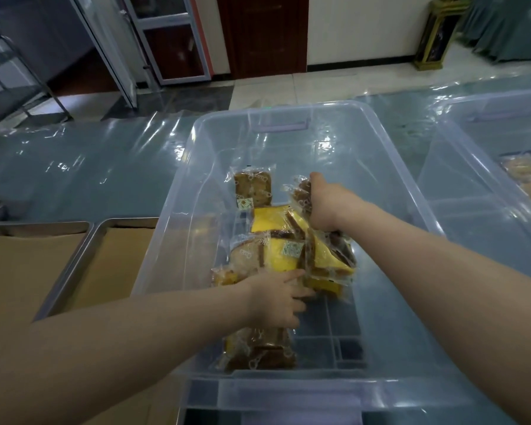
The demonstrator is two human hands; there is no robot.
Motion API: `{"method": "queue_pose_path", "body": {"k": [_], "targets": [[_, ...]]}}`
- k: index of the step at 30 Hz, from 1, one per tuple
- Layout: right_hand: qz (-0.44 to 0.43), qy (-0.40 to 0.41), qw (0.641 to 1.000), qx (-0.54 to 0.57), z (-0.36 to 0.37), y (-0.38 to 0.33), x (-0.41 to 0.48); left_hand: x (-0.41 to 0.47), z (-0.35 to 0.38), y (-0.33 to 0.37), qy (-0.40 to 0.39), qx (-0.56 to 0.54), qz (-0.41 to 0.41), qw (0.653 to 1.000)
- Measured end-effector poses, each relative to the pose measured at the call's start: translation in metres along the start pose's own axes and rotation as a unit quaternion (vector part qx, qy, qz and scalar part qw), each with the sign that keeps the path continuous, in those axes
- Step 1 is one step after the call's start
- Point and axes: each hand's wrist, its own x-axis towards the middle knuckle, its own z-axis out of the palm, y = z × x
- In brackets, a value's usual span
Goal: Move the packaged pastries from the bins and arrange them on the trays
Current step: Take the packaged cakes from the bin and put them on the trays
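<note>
A clear plastic bin (178, 210) stands in front of me with several packaged pastries (273, 240) piled on its floor, yellow cake and brown slices in clear wrappers. Both hands reach into it. My left hand (276, 299) grips the near side of the pile, fingers wrapped on a packet. My right hand (325, 204) is closed over wrapped pastries at the pile's far right. One brown packet (252, 187) lies apart at the back. Another packet (258, 351) lies under my left wrist. Two metal trays (74, 259) lined with brown paper sit left of the bin.
A second clear bin (472, 191) holding pastries stands at the right. Shiny plastic sheeting (74, 167) covers the table. Beyond the table are a metal rack (16, 96), glass doors, a dark wooden door and a gold-trimmed stand (436, 32).
</note>
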Motion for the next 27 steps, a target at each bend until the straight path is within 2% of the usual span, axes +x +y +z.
{"method": "queue_pose_path", "body": {"k": [2, 4, 6, 8, 12, 16, 18, 22, 25, 27], "targets": [[-0.004, 0.000, 1.000, -0.003, 0.000, 0.000, 0.001, -0.003, -0.003, -0.009, -0.002, -0.015, -0.022, 1.000], [-0.008, 0.002, 1.000, -0.004, -0.001, 0.001, 0.002, -0.010, -0.007, -0.021, -0.025, -0.072, -0.081, 0.994], [-0.005, 0.004, 1.000, -0.001, -0.002, 0.002, 0.003, -0.017, -0.013, -0.029, -0.031, -0.163, -0.172, 0.971], [0.000, 0.005, 1.000, 0.000, -0.003, 0.002, 0.003, -0.020, -0.019, -0.027, 0.010, -0.216, -0.233, 0.948], [0.003, 0.006, 1.000, -0.001, -0.002, 0.003, 0.002, -0.020, -0.020, 0.004, 0.034, -0.327, -0.232, 0.915], [0.008, 0.004, 1.000, 0.003, -0.004, 0.003, 0.002, -0.023, -0.019, 0.018, -0.065, -0.467, -0.196, 0.860], [0.008, 0.004, 1.000, 0.005, -0.005, 0.003, 0.002, -0.024, -0.018, 0.013, -0.096, -0.466, -0.178, 0.862], [0.009, 0.000, 1.000, 0.005, -0.004, 0.003, 0.001, -0.022, -0.020, 0.009, -0.144, -0.392, -0.149, 0.896], [0.007, -0.004, 1.000, 0.005, -0.004, 0.002, 0.000, -0.018, -0.021, 0.011, -0.115, -0.334, -0.161, 0.921], [0.006, -0.005, 1.000, 0.006, -0.003, 0.002, -0.002, -0.017, -0.021, 0.009, -0.080, -0.334, -0.187, 0.920]]}}
